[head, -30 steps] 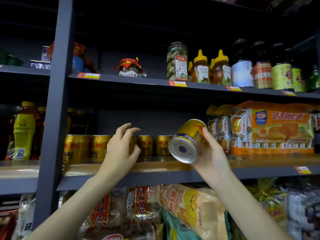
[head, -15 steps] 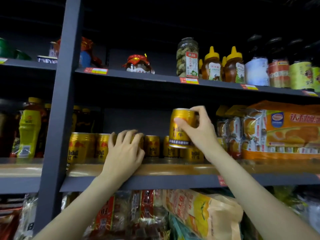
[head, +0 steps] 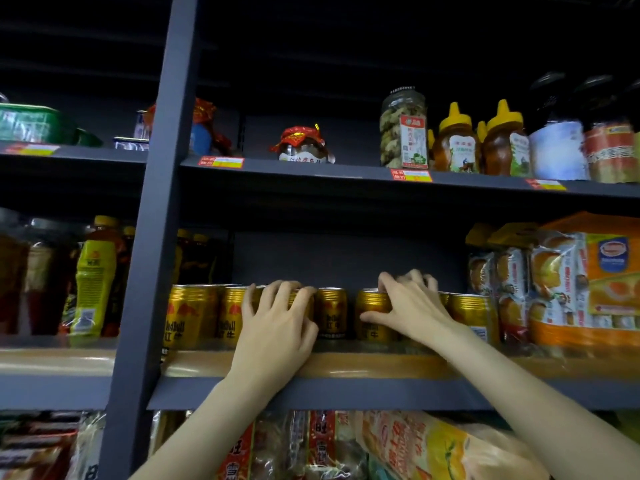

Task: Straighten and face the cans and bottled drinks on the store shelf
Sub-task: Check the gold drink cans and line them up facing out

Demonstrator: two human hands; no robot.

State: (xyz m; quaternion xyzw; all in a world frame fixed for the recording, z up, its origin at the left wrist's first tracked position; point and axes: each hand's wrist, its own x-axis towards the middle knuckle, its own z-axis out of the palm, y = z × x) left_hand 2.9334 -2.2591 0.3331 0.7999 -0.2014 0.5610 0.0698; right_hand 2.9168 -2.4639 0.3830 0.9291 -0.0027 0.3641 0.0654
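Note:
Several gold energy-drink cans stand in a row on the middle shelf (head: pixel 363 363). My left hand (head: pixel 277 323) grips one can in the row, its fingers curled over the top; that can is mostly hidden behind the hand. Left of it stand two gold cans (head: pixel 192 315) with red bull logos facing out. A free can (head: pixel 331 313) stands between my hands. My right hand (head: pixel 410 306) holds an upright gold can (head: pixel 372 315), thumb across its front, fingers over its top. Another gold can (head: pixel 474 315) stands just right of that hand.
A dark upright post (head: pixel 152 271) divides the shelving; bottled drinks (head: pixel 93 282) stand left of it. Orange cake packs (head: pixel 571 285) crowd the shelf's right end. Jars and honey bottles (head: pixel 457 140) line the shelf above. Bagged snacks (head: pixel 433 448) fill the shelf below.
My right hand has lowered the gold can from above the row down onto the shelf among the others. My left hand stays on its can.

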